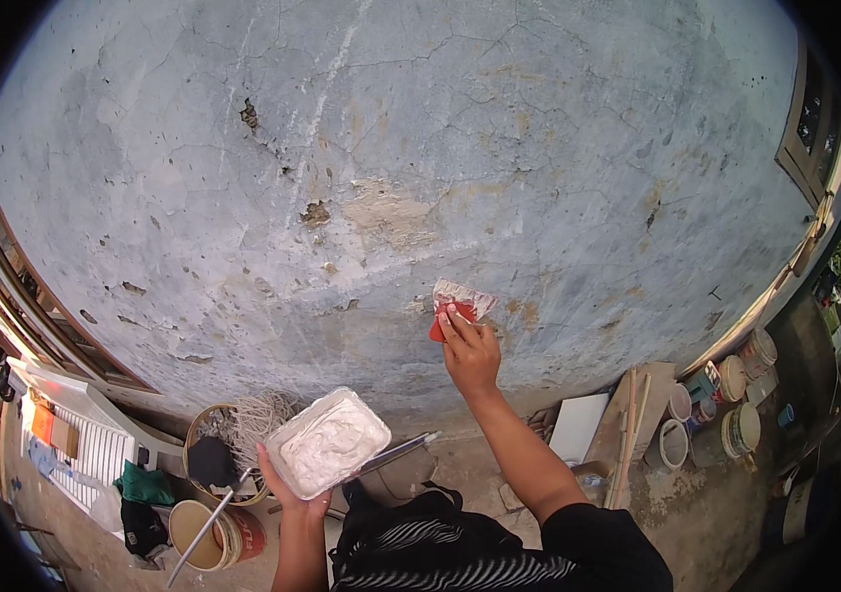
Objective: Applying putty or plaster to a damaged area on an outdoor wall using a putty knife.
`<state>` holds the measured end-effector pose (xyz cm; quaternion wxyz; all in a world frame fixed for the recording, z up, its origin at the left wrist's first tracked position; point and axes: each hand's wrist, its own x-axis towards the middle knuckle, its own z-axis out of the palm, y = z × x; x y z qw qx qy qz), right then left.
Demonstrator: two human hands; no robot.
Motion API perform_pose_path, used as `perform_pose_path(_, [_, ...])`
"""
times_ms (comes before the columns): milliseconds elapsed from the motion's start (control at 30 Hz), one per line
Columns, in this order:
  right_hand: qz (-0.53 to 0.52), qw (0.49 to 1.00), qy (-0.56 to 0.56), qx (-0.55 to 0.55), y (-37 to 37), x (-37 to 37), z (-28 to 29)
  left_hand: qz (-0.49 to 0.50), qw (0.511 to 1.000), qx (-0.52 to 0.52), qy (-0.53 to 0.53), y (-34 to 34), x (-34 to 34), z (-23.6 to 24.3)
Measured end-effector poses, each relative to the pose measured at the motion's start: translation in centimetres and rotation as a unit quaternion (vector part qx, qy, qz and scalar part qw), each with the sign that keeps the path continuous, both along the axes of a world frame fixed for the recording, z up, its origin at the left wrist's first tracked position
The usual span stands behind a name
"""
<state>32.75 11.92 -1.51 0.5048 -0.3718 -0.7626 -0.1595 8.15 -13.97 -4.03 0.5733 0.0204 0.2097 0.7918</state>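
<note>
- Right now the right hand [470, 353] presses a small red scraper [455, 304], smeared with white filler, flat against the weathered grey wall [440, 148]; its fingers are closed on the scraper's lower edge.
- Lower down, the left hand [290, 485] carries a shallow white tray of filler [327, 441] from beneath, fingers closed around its near corner, held well clear of the wall.
- A metal blade [396, 453] juts from under the tray toward the right; whether the left hand grips it too is hard to tell.
- Risk, as I judge it: the tray sits tilted on one hand, so a slackened grip could slide the wet filler onto the ground or the dark striped cloth [440, 557] below.
- Another risk: the wall is cracked and pitted, so pressing hard could flake loose plaster rather than fill it.
- Paint cans [741, 390] and a bucket [213, 533] crowd the ground, a tripping hazard.
</note>
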Motion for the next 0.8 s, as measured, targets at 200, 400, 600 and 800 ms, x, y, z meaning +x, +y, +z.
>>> perform_pose_path(200, [0.017, 0.999, -0.039, -0.021, -0.5, 0.0, -3.3, 0.003, 1.0, -0.026, -0.002, 0.2, 0.3, 0.3])
perform_pose_path(400, [0.023, 0.998, -0.055, -0.033, -1.9, 0.6, -4.3, -0.004, 0.999, -0.029, 0.014, 0.1, 0.7, 0.4])
perform_pose_path(600, [0.049, 0.997, -0.046, -0.029, -3.6, 2.2, -2.8, -0.019, 0.999, -0.024, 0.04, -0.1, 0.7, -0.2])
perform_pose_path(800, [0.115, 0.975, 0.13, -0.138, -6.1, 3.9, 0.7, -0.03, 0.999, 0.001, -0.021, 0.3, 1.2, 0.0])
